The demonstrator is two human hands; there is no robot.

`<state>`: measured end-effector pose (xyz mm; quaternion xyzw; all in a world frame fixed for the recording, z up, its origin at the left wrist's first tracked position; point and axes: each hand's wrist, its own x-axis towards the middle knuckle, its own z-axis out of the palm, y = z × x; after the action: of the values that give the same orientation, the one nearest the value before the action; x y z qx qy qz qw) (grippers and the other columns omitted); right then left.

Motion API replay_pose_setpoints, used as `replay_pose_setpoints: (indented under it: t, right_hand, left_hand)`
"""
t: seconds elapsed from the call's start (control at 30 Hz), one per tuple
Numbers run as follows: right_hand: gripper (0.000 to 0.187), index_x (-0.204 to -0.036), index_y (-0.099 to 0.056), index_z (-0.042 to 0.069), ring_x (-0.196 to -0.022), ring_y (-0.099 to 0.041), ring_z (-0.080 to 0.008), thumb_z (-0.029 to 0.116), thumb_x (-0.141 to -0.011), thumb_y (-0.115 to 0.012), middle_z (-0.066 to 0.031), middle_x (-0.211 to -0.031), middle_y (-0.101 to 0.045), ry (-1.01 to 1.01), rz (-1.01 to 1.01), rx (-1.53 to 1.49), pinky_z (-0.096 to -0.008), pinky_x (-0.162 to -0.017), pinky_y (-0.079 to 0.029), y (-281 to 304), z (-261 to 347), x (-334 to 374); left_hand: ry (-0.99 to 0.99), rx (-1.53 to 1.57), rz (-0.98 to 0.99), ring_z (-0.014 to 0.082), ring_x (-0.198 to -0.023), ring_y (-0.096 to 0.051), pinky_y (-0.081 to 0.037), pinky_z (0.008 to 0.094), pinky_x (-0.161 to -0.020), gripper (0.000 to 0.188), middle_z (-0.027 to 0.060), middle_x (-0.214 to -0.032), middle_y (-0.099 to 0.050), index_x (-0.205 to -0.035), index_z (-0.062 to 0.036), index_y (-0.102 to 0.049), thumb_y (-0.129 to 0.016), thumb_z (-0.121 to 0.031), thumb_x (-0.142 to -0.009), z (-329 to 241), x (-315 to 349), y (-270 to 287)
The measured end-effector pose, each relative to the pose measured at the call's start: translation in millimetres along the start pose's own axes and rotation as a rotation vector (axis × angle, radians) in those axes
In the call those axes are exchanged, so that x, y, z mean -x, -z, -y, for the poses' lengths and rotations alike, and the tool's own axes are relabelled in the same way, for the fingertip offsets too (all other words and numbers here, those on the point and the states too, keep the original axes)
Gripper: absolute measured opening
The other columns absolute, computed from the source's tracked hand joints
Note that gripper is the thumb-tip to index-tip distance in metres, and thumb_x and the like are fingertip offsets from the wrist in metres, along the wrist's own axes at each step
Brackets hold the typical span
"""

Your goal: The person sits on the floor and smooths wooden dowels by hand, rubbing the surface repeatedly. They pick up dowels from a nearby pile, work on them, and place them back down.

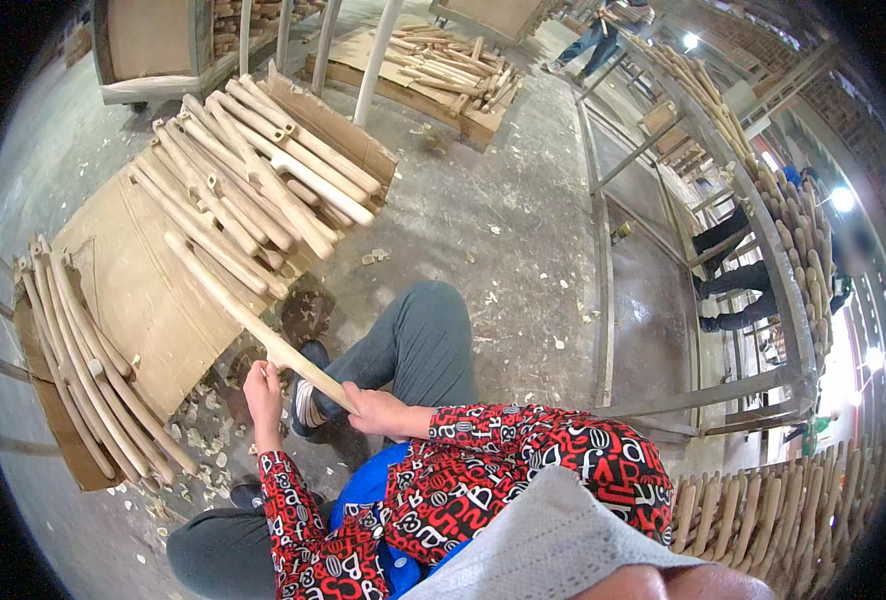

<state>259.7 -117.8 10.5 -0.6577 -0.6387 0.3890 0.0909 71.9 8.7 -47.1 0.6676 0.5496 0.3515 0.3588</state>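
Observation:
A long, pale, slightly curved wooden stick [228, 298] slants from my lap out over the cardboard. My right hand [378, 409] is wrapped round its near end. Beside the middle of the stick is my left hand [262, 393], its thumb and fingers drawn together in a pinch. Whatever those fingers hold, if anything, is too small to make out. The far end of the stick lies close to a pile of similar wooden sticks [253, 165], some with holes in their ends.
A flat cardboard sheet [113, 230] carries more curved sticks [88, 365] at its left. Wood shavings [203, 410] litter the floor by my feet. Another stick pile [453, 65] lies farther off. At the right stands a metal rack [773, 270] of sticks, with people nearby.

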Motion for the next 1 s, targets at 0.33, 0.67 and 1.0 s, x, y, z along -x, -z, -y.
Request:
replay_pose_setpoints:
  t: [0.33, 0.67, 1.0]
  right_hand:
    - [0.040, -0.107, -0.033, 0.001, -0.074, -0.060, -0.0444, 0.014, -0.077, -0.055, -0.0255, -0.078, -0.060, 0.020, -0.011, -0.008, -0.0524, -0.064, -0.047, -1, 11, 5]
    - [0.039, -0.105, -0.035, -0.002, -0.079, -0.059, -0.0472, 0.015, -0.076, -0.055, -0.0299, -0.083, -0.059, 0.045, -0.028, -0.219, -0.0522, -0.069, -0.046, -11, -5, 0]
    - [0.032, -0.107, -0.044, 0.004, -0.045, -0.050, -0.0133, 0.011, -0.081, -0.062, -0.0052, -0.067, -0.049, -0.071, 0.278, -0.956, -0.0282, -0.037, -0.042, -9, -9, -9]
  left_hand:
    - [-0.012, -0.164, -0.187, 0.0380, -0.074, -0.056, -0.044, 0.0436, -0.064, 0.017, 0.0199, -0.079, -0.057, -0.084, 0.0002, -0.051, -0.052, -0.016, -0.088, -1, 3, -3]
    - [0.155, 0.274, -0.202, 0.0168, -0.065, -0.053, -0.044, 0.0312, -0.063, 0.025, 0.0082, -0.071, -0.059, -0.089, -0.0005, -0.056, -0.057, -0.025, -0.092, -8, 1, -19]
    - [0.233, 0.588, -0.305, 0.0114, -0.060, -0.051, -0.044, 0.0270, -0.056, 0.021, 0.0030, -0.070, -0.055, -0.083, -0.0032, -0.053, -0.053, -0.021, -0.094, 13, -7, -23]
